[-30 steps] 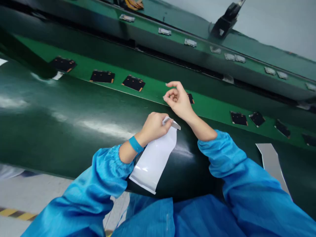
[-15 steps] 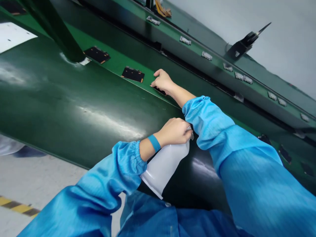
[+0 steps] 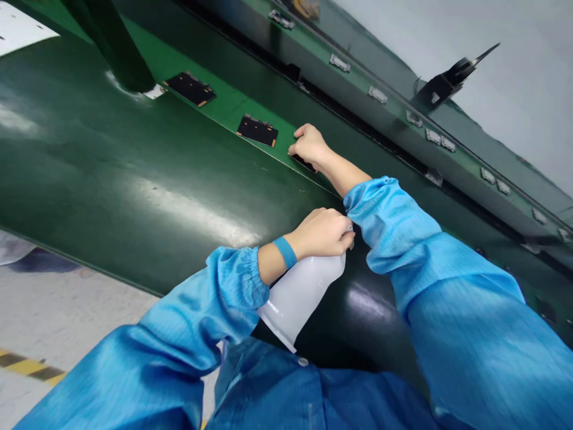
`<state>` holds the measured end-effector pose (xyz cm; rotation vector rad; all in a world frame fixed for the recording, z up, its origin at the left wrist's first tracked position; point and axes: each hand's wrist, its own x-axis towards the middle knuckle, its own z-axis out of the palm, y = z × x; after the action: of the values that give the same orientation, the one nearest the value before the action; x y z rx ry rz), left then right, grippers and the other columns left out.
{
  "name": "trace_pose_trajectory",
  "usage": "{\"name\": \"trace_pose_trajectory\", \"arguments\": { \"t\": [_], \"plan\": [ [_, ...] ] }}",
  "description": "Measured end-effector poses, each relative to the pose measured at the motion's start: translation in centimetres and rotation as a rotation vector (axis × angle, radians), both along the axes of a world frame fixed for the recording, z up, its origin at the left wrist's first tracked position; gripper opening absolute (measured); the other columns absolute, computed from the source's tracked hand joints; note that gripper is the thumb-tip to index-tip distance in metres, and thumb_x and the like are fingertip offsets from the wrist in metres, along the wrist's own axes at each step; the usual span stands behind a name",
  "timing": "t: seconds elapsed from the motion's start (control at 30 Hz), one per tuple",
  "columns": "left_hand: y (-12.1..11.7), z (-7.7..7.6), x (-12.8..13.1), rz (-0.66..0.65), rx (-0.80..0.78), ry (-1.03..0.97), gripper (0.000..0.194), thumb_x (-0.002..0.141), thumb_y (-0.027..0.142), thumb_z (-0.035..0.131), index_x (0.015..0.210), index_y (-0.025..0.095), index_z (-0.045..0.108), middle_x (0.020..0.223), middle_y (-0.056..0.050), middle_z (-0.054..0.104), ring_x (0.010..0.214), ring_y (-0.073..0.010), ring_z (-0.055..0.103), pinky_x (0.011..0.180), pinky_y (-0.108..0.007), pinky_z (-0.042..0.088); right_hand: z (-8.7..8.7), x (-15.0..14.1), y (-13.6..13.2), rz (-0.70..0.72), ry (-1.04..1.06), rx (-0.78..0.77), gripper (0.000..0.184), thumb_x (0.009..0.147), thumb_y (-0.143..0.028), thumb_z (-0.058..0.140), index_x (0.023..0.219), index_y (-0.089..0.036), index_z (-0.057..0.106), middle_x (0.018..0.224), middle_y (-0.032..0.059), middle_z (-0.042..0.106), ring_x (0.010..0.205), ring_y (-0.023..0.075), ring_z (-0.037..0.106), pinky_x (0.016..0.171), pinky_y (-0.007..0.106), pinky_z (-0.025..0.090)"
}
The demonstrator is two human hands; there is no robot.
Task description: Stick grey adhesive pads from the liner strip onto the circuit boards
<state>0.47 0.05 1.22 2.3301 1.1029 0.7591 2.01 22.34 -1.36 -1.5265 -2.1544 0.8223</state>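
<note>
My left hand (image 3: 324, 232) is closed on the upper end of a white plastic bag (image 3: 304, 292), which hangs down toward my lap. A teal band circles that wrist. Farther out, my right hand (image 3: 310, 145) has its fingers bent around a flat black circuit board (image 3: 305, 163) on the green conveyor belt (image 3: 228, 104); the hand covers most of the board. To its left lie two more black circuit boards, the nearer board (image 3: 257, 130) and the farther board (image 3: 190, 88), both with small orange tabs.
A dark green post (image 3: 111, 48) rises from the worktable (image 3: 134, 167) at the upper left. Several small silvery parts, among them one silvery part (image 3: 377, 94), line a raised shelf. A black tool holder (image 3: 441, 86) stands behind. A white sheet (image 3: 22, 27) lies far left.
The black circuit boards have shifted right past the post, and my right hand has moved right along with its board. Its fingers have drawn closer together. My left hand still grips the bag.
</note>
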Motion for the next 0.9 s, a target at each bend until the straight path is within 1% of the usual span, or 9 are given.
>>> {"name": "trace_pose_trajectory", "arguments": {
  "t": [0.1, 0.3, 0.43, 0.53, 0.63, 0.7, 0.77, 0.83, 0.9],
  "plan": [
    [0.0, 0.2, -0.1, -0.011, -0.027, -0.019, 0.029, 0.098, 0.028, 0.056, 0.084, 0.020, 0.080, 0.087, -0.008, 0.081, 0.085, -0.0285, 0.077, 0.068, -0.038, 0.044, 1.2, 0.0, -1.3, -0.118, -0.029, -0.062, 0.045, 0.068, -0.003, 0.071, 0.097, -0.024, 0.044, 0.117, 0.0083, 0.064, 0.108, 0.0259, 0.065, 0.098, 0.047, 0.061],
    [0.0, 0.4, -0.2, -0.026, -0.054, -0.019, 0.027, 0.096, 0.025, 0.058, 0.080, 0.021, 0.080, 0.084, -0.007, 0.081, 0.083, -0.0275, 0.076, 0.066, -0.037, 0.042, 3.9, -0.6, -3.7, -0.068, -0.278, -0.038, 0.049, 0.079, 0.002, 0.069, 0.122, -0.014, 0.051, 0.122, 0.0164, 0.065, 0.119, 0.0335, 0.067, 0.108, 0.052, 0.056],
    [-0.1, 0.6, -0.3, -0.009, -0.048, -0.022, 0.027, 0.097, 0.025, 0.059, 0.078, 0.020, 0.077, 0.084, -0.007, 0.080, 0.082, -0.0265, 0.076, 0.065, -0.036, 0.042, 4.4, 1.1, -2.9, -0.059, -0.399, -0.046, 0.078, 0.079, -0.011, 0.085, 0.145, -0.004, 0.044, 0.130, 0.0260, 0.066, 0.128, 0.0418, 0.064, 0.116, 0.057, 0.051],
    [-0.3, 0.9, -0.2, -0.012, -0.061, -0.032, 0.026, 0.096, 0.024, 0.058, 0.079, 0.020, 0.077, 0.087, -0.007, 0.081, 0.084, -0.0271, 0.076, 0.067, -0.036, 0.045, 4.8, 3.6, -1.4, -0.054, -0.357, -0.048, 0.094, 0.074, -0.027, 0.096, 0.149, -0.008, 0.043, 0.136, 0.0248, 0.065, 0.133, 0.0423, 0.061, 0.119, 0.059, 0.048],
    [-0.4, 1.0, -0.2, -0.023, -0.072, -0.024, 0.026, 0.097, 0.023, 0.058, 0.080, 0.020, 0.077, 0.089, -0.008, 0.081, 0.085, -0.0272, 0.076, 0.069, -0.036, 0.047, 5.5, 4.4, -0.5, 0.013, -0.245, 0.040, 0.071, 0.083, -0.033, 0.089, 0.139, -0.012, 0.052, 0.124, 0.0164, 0.070, 0.122, 0.0341, 0.066, 0.111, 0.053, 0.052],
    [-0.4, 1.0, -0.2, -0.018, -0.069, -0.015, 0.026, 0.097, 0.024, 0.058, 0.079, 0.019, 0.077, 0.088, -0.008, 0.081, 0.085, -0.0270, 0.076, 0.069, -0.036, 0.048, 5.9, 3.1, -0.6, 0.069, -0.150, 0.058, 0.045, 0.090, -0.033, 0.082, 0.126, -0.017, 0.059, 0.108, 0.0095, 0.071, 0.107, 0.0275, 0.069, 0.099, 0.046, 0.057],
    [-0.3, 0.8, -0.2, -0.011, -0.062, -0.009, 0.025, 0.097, 0.025, 0.059, 0.080, 0.019, 0.076, 0.086, -0.008, 0.080, 0.085, -0.0270, 0.076, 0.069, -0.036, 0.048, 5.9, 0.8, -1.1, 0.133, -0.074, -0.008, 0.023, 0.094, -0.032, 0.077, 0.108, -0.020, 0.064, 0.094, 0.0057, 0.070, 0.092, 0.0230, 0.067, 0.085, 0.039, 0.059],
    [-0.2, 0.7, -0.3, -0.011, -0.050, -0.003, 0.026, 0.097, 0.026, 0.059, 0.081, 0.019, 0.077, 0.085, -0.008, 0.080, 0.084, -0.0272, 0.076, 0.069, -0.036, 0.048, 5.6, -1.7, -1.6, 0.200, -0.033, -0.089, 0.014, 0.094, -0.030, 0.075, 0.093, -0.020, 0.065, 0.085, 0.0043, 0.068, 0.082, 0.0198, 0.064, 0.077, 0.034, 0.057],
    [-0.1, 0.5, -0.3, -0.014, -0.029, 0.013, 0.026, 0.097, 0.027, 0.058, 0.080, 0.019, 0.078, 0.085, -0.009, 0.080, 0.082, -0.0278, 0.076, 0.068, -0.037, 0.047, 4.9, -3.6, -1.8, 0.271, -0.008, -0.125, 0.015, 0.092, -0.025, 0.075, 0.083, -0.020, 0.064, 0.080, 0.0035, 0.067, 0.077, 0.0176, 0.061, 0.075, 0.031, 0.055]
  ]
}}
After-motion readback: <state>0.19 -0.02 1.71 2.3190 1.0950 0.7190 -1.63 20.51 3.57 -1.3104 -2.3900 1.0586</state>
